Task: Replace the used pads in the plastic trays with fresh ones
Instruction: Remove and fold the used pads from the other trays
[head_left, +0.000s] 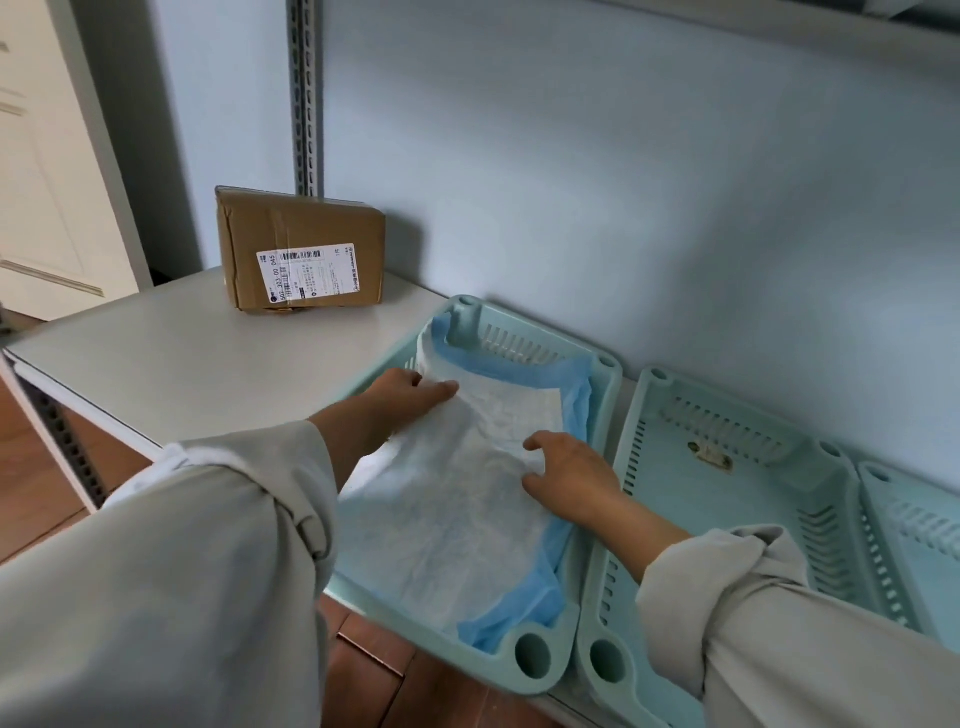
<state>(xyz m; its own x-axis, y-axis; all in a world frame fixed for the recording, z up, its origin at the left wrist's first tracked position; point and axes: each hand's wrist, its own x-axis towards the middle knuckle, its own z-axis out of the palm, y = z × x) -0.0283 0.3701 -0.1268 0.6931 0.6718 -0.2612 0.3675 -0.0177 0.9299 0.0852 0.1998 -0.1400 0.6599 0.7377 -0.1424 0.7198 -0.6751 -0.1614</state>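
A white pad with a blue border (457, 514) lies in the left mint-green plastic tray (535, 675) on the shelf. My left hand (410, 395) rests on the pad's far left edge with fingers stretched out. On the pad's right side, my right hand (569, 475) presses down with spread, slightly bent fingers. The pad's far edge stands up against the tray's back wall. Beside it on the right, a second mint tray (737, 499) holds no pad and has a small mark on its floor.
A taped cardboard box with a shipping label (301, 254) stands at the back left of the white shelf (171, 358). A third tray (914, 525) shows at the right edge. A slotted metal upright (306, 93) rises behind the box. Brown floor lies below.
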